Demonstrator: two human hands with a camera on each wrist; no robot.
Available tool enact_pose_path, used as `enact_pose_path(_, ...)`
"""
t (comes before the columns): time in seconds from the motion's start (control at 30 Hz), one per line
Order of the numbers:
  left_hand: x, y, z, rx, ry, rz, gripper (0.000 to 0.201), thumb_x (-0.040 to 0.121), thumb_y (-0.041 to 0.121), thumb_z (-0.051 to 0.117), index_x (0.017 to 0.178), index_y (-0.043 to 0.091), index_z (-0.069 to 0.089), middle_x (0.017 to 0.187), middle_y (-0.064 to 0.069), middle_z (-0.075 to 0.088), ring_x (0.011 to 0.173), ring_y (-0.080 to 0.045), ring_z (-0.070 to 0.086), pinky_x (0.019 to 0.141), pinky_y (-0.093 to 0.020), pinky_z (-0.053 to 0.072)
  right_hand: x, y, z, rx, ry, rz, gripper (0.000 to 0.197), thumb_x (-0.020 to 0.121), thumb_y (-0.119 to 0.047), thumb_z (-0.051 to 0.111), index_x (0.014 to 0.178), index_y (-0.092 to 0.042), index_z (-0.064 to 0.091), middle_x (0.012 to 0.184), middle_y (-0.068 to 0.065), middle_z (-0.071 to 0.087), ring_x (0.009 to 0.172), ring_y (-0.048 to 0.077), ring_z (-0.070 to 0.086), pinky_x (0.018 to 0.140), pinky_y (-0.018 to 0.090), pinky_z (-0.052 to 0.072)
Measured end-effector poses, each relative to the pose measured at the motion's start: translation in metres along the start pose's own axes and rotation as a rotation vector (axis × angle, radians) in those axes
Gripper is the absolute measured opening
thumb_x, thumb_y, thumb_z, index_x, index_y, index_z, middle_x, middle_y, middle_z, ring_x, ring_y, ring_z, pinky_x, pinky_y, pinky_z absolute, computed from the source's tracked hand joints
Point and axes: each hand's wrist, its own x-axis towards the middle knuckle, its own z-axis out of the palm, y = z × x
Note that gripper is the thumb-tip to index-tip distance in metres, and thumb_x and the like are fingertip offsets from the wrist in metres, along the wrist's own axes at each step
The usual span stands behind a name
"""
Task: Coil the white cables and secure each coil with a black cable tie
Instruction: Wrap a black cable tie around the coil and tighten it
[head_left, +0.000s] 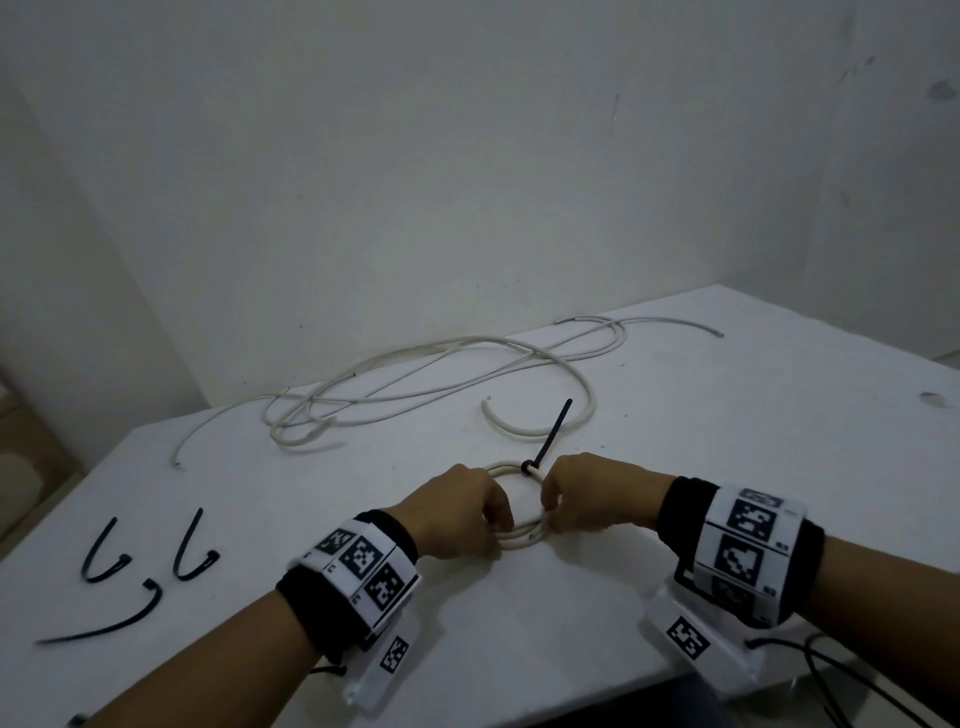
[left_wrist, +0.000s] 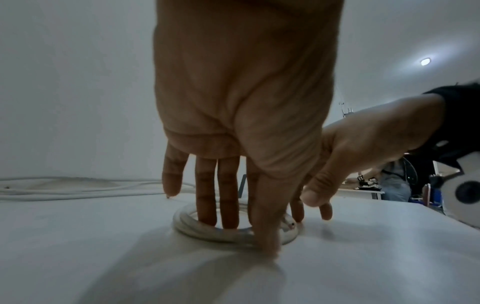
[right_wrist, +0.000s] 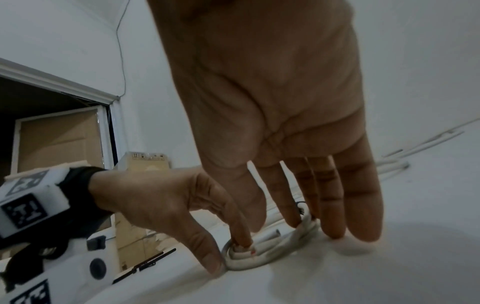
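Left hand (head_left: 457, 512), right hand (head_left: 587, 493): fingers down.

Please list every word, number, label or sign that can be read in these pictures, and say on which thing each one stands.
No readable words or numbers.
Wrist bands: black-and-white square code patterns only, no letters; tiny marks beside them are too small to read.
Cardboard box: a row of printed handling symbols, too blurred to read.
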Motion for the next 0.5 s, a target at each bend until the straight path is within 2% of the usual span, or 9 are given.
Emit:
enact_pose_path(0.07,0.0,-0.001,0.004,0.002,0.054,0.0,0.027,0.078,0.018,0.074,0.104,0.02,0.073,0.107,-0.001,0.07,0.095,-0.015,0.062,0.075,-0.021,0.045,0.001,-0.001,-0.001,-0.005,-0.003,0.004,0.036,0.087,-0.028,0.063,0.113,-0.004,0.064,0.112,0.014,0.066,0.09,0.026,0.065,0.074,0.029,0.052)
enact_pose_path(0.13,0.001,-0.002,0.005,-0.009,0.077,-0.002,0.024,0.076,0.018,0.075,0.1,0.02,0.074,0.103,0.0,0.071,0.095,-0.016,0.063,0.077,-0.023,0.048,0.002,-0.001,-0.002,0.01,-0.008,0.01,0.036,0.087,-0.03,0.063,0.111,-0.004,0.065,0.103,0.012,0.067,0.075,0.023,0.059,0.061,0.025,0.049)
enact_pose_path(0.2,0.001,-0.002,0.003,-0.017,0.079,-0.003,0.025,0.075,0.019,0.077,0.099,0.019,0.073,0.101,0.001,0.071,0.094,-0.016,0.063,0.078,-0.024,0.049,0.001,-0.001,-0.002,0.029,-0.013,0.011,0.037,0.087,-0.031,0.063,0.112,-0.004,0.064,0.098,0.011,0.064,0.068,0.021,0.054,0.054,0.022,0.044)
enact_pose_path(0.3,0.002,-0.004,0.002,-0.041,0.046,0.008,0.034,0.074,0.021,0.078,0.107,0.018,0.07,0.101,0.0,0.071,0.092,-0.016,0.064,0.082,-0.027,0.052,0.003,0.003,-0.006,0.094,0.007,-0.015,0.033,0.087,-0.029,0.062,0.112,-0.008,0.063,0.109,0.011,0.065,0.07,0.018,0.053,0.054,0.022,0.045)
enact_pose_path(0.4,0.003,-0.007,0.004,-0.055,0.032,0.01,0.023,0.076,0.02,0.076,0.099,0.019,0.075,0.097,0.0,0.073,0.09,-0.015,0.063,0.073,-0.022,0.047,0.005,0.008,-0.017,0.195,0.078,-0.02,0.021,0.087,-0.028,0.062,0.103,-0.014,0.065,0.096,0.006,0.064,0.068,0.015,0.052,0.055,0.023,0.047)
enact_pose_path(0.5,0.005,-0.008,0.006,-0.061,0.039,0.002,0.022,0.077,0.02,0.076,0.099,0.019,0.076,0.097,-0.001,0.073,0.091,-0.016,0.064,0.069,-0.02,0.043,0.009,0.012,-0.025,0.226,0.067,-0.013,0.019,0.087,-0.027,0.062,0.099,-0.012,0.065,0.087,0.004,0.063,0.071,0.014,0.054,0.056,0.023,0.048)
